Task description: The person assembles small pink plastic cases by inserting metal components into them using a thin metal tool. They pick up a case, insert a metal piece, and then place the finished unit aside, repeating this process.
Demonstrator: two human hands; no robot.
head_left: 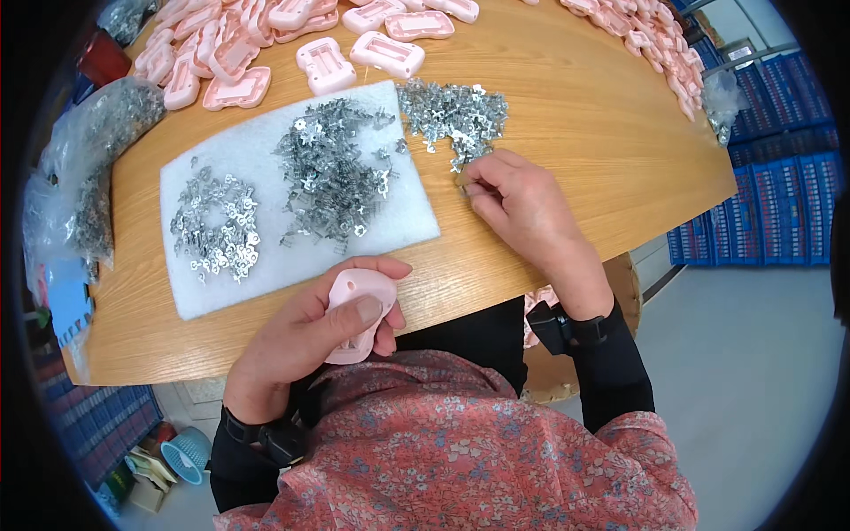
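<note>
My left hand (305, 329) is wrapped round a pale pink plastic housing (370, 290) with rounded ends, its thumb lying across the face. The housing is tilted above the table's near edge, and a small hole shows near its top end. At the near end of a pile of small metal contact pieces (456, 115), my right hand (522, 202) has thumb and forefinger pinched together. Whatever is between those fingertips is too small to make out. On a white foam sheet (266, 296) lie a heap of small metal springs (332, 177) and a ring-shaped scatter of flat metal tabs (217, 226).
More pink housings (235, 57) are heaped along the far side of the wooden table (602, 133), with another pile (642, 35) at the far right. A clear bag of metal parts (88, 168) sits at the left edge. Blue racks (753, 203) stand beyond the right edge.
</note>
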